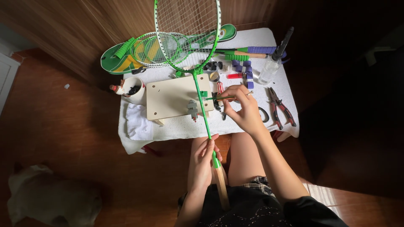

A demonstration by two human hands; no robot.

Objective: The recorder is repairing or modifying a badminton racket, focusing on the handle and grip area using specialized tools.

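Note:
A green badminton racket (201,98) lies with its shaft across a pale wooden board (170,96) and a small clamp (192,109) on it. Its strung head (187,29) points away from me. My left hand (203,162) grips the racket where the green shaft meets the bare wooden handle (221,185), above my lap. My right hand (242,108) pinches a thin green-handled tool (219,98) whose tip touches the shaft by a green clip (203,93).
The small table wears a white cloth (185,125). On it lie more green rackets (149,48), a white cup (134,89), purple grip rolls (248,69), a clear spray bottle (271,65), red-handled pliers (281,107) and tape. A pale animal (50,197) lies on the wooden floor, lower left.

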